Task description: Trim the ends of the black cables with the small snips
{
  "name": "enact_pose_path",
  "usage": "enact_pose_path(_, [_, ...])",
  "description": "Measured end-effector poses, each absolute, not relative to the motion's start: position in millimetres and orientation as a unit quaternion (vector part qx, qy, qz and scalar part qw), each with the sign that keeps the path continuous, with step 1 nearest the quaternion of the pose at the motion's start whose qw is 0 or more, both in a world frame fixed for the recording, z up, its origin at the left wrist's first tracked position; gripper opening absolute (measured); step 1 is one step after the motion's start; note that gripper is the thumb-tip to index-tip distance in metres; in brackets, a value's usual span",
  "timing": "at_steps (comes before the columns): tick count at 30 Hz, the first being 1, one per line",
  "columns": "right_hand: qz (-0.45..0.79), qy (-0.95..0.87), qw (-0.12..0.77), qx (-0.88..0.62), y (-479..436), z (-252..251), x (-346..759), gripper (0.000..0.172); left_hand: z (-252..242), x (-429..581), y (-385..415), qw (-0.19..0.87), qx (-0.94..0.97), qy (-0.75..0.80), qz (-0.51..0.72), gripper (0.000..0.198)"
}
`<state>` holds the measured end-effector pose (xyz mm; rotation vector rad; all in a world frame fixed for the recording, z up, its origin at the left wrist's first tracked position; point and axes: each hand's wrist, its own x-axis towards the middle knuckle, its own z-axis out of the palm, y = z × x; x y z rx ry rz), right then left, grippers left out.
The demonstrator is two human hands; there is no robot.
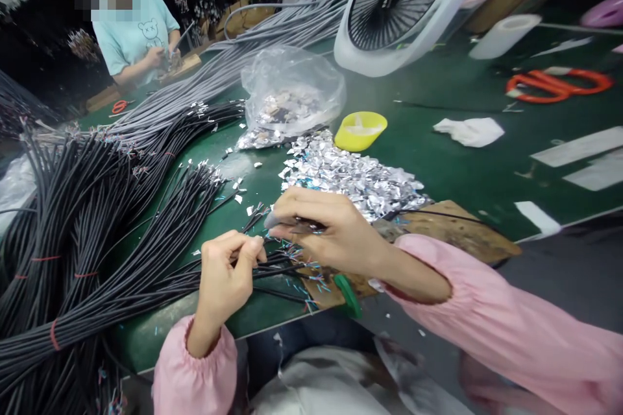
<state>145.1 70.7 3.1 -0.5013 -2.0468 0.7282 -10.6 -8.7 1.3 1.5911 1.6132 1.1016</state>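
With right hand's grip (327,224), clasps an unclear dark object (311,225); with left hand (230,269), left of and below the frame's centre, pinches apparently a cable end (261,244). Should handle as light and bendy, likely fragile at the tip; best to take hold just behind.

The left hand (228,269) pinches a small pale wire end (261,242), mostly hidden by the fingers, while the right hand (335,227) curls close beside it around a dark, partly hidden object (311,225). Left of them, long black cables bundled with red bands (121,266) cover the green tabletop (403,117). Beyond the right hand lie crumpled silver foil scraps (355,178), touching a yellow oval plastic cup (357,139) and a translucent plastic bag (302,71).
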Motion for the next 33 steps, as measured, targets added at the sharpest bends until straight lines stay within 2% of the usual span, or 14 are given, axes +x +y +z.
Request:
enact_pose_path(5, [0.346, -0.770, 0.442, -0.304, 69.3, 7.2, 145.4, 0.017, -0.2, -10.1, -9.9, 0.276, 0.588, 0.622, 0.436, 0.037])
enact_pose_path(10, [0.402, -0.775, 0.416, -0.254, 65.6, 8.6, 142.5, 0.012, -1.5, -8.9, -10.5, 0.234, 0.604, 0.619, 0.444, 0.036])
enact_pose_path(20, [0.447, -0.735, 0.437, -0.264, 62.7, 9.3, 140.5, 0.016, -5.0, -6.0, -10.8, 0.170, 0.638, 0.605, 0.445, 0.028])
enact_pose_path(28, [0.391, -0.758, 0.459, -0.251, 62.6, 10.5, 143.5, 0.009, -12.3, -2.7, -11.1, 0.033, 0.658, 0.567, 0.494, 0.007])
enact_pose_path(33, [0.449, -0.732, 0.448, -0.250, 62.1, 12.4, 144.9, 0.008, -15.7, -3.3, -12.9, -0.011, 0.671, 0.522, 0.527, 0.018])
